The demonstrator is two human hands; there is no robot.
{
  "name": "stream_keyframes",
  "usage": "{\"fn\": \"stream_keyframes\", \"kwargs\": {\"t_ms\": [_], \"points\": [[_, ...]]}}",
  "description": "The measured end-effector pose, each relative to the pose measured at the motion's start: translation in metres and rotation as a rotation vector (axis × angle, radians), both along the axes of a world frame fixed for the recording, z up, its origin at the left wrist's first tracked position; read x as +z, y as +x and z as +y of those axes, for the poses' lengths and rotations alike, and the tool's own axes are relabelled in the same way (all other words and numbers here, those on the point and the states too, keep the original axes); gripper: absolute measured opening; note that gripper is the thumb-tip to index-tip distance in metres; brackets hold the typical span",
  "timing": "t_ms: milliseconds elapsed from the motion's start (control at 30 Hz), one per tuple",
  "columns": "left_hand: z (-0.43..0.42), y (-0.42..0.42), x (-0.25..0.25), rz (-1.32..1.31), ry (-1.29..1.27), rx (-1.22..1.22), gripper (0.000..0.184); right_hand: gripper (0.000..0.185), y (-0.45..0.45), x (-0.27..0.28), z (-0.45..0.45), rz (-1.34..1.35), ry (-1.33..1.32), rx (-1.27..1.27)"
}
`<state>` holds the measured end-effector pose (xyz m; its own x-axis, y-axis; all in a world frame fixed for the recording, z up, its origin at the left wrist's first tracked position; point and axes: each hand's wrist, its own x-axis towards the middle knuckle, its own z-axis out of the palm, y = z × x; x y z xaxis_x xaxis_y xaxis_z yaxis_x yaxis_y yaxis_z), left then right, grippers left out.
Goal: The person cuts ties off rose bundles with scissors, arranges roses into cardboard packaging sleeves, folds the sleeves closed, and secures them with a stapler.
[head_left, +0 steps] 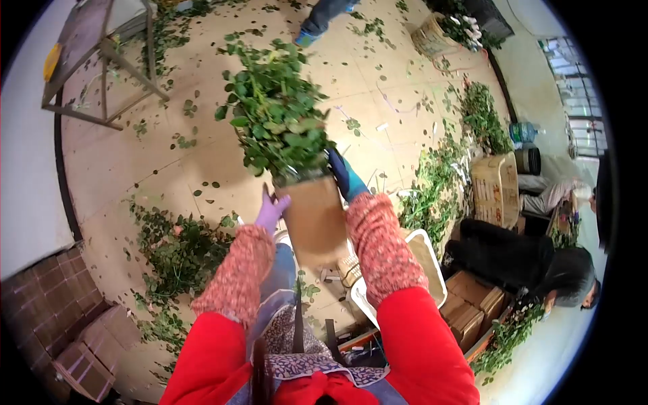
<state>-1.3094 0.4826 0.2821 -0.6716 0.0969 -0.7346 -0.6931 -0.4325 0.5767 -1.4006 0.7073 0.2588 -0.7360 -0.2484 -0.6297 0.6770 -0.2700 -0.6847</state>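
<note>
A bunch of leafy green stems (280, 111) sticks out of a brown cardboard wrap (314, 219), held in front of me with the leaves pointing away. My left hand (271, 210), in a purple glove, grips the wrap's left edge. On the opposite side, my right hand (345, 177), in a dark blue and teal glove, closes on the wrap near the leaves. Some of its fingers are hidden behind the bundle. No flower heads show on this bunch; whatever the cardboard encloses is out of sight.
Cut stems and leaves (179, 250) litter the tiled floor on both sides. A white-rimmed bin (432, 270) stands by my right arm. Farther right are a woven basket (496, 192), cardboard boxes (469, 307) and people. A metal-framed table (104, 61) stands upper left.
</note>
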Motion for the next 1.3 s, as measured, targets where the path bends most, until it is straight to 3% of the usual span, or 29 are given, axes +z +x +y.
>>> {"fn": "stream_keyframes", "kwargs": {"t_ms": [67,133,200,233,333,400,433,467,500,533,567,600,667,700,767,833,967,1033,1067,1133,1167,1200,1233,1267,1300], "points": [[0.001,-0.024,-0.041,-0.062,-0.243,-0.231,0.118,0.063,0.0,-0.022,0.006,0.252,1.024,0.026],[0.024,-0.025,-0.059,0.011,-0.217,-0.301,0.116,0.058,0.027,0.008,0.009,0.424,1.375,0.104],[0.056,-0.003,-0.071,0.143,-0.178,-0.403,0.109,0.053,0.077,0.018,0.024,0.639,1.344,0.185],[0.073,0.005,-0.04,0.088,-0.2,-0.485,0.104,0.052,0.107,0.024,0.028,0.63,1.334,0.235],[0.101,0.058,-0.032,0.033,-0.129,-0.658,0.101,0.051,0.23,0.016,0.04,0.629,1.393,0.378],[0.093,0.105,-0.053,-0.018,-0.094,-0.784,0.097,0.057,0.291,0.052,0.045,0.223,1.154,0.535],[0.069,0.116,-0.08,0.038,-0.206,-1.027,0.094,0.057,0.317,0.049,0.039,0.242,1.212,0.553],[0.055,0.127,-0.07,0.001,-0.211,-1.145,0.089,0.056,0.368,0.045,0.037,0.196,1.282,0.574],[0.044,0.137,-0.057,-0.031,-0.212,-1.268,0.085,0.044,0.404,0.034,0.029,-0.103,1.085,0.498],[0.03,0.144,-0.038,-0.112,-0.234,-1.36,0.082,0.035,0.462,-0.016,0.023,-0.162,0.914,0.507],[-0.008,0.15,-0.082,0.068,-0.362,-1.574,0.059,0.034,0.476,0.038,0.019,-0.335,0.921,0.418],[-0.029,0.147,-0.078,0.171,-0.428,-1.664,0.058,0.034,0.474,0.096,0.016,-0.488,0.906,0.336],[-0.062,0.127,-0.071,0.185,-0.586,-1.999,0.049,0.037,0.539,0.074,-0.014,-0.624,0.909,0.059],[-0.099,0.108,-0.098,0.422,-0.665,-2.238,0.053,0.037,0.564,0.086,-0.027,-0.627,0.924,-0.101],[-0.104,0.079,-0.083,0.423,-0.854,-2.502,0.051,0.038,0.611,0.084,-0.052,-0.624,0.939,-0.317],[-0.079,0.063,-0.062,0.406,-0.995,-2.6,0.05,0.041,0.658,0.042,-0.093,-0.66,0.831,-0.589],[-0.006,0.082,-0.034,0.546,-1.186,-2.721,0.049,0.049,0.734,0.086,-0.136,-0.851,0.772,-0.872],[0.032,0.115,-0.033,0.699,-1.226,-2.723,0.049,0.053,0.776,0.099,-0.132,-0.926,1.132,-0.849],[0.056,0.139,-0.039,0.819,-1.214,-2.698,0.049,0.053,0.796,0.101,-0.128,-0.894,1.131,-0.856],[0.115,0.214,-0.053,1.13,-1.072,-2.572,0.05,0.051,0.826,0.109,-0.12,-0.729,1.169,-1.111],[0.174,0.309,0.009,0.821,-0.996,-2.468,0.054,0.041,0.833,0.138,-0.11,-0.737,1.135,-1.115],[0.202,0.348,-0.018,1.615,-0.859,-2.425,0.053,0.038,0.838,0.126,-0.121,-0.615,0.943,-1.382],[0.252,0.421,0.009,1.679,-0.587,-2.402,0.052,0.034,0.844,0.115,-0.129,-0.483,0.739,-1.626],[0.294,0.502,0.05,1.818,-0.477,-2.364,0.048,0.033,0.848,0.105,-0.138,-0.438,0.649,-1.727],[0.322,0.55,0.024,2.06,-0.196,-2.164,0.056,0.031,0.843,0.092,-0.156,-0.391,0.515,-1.833]]}}
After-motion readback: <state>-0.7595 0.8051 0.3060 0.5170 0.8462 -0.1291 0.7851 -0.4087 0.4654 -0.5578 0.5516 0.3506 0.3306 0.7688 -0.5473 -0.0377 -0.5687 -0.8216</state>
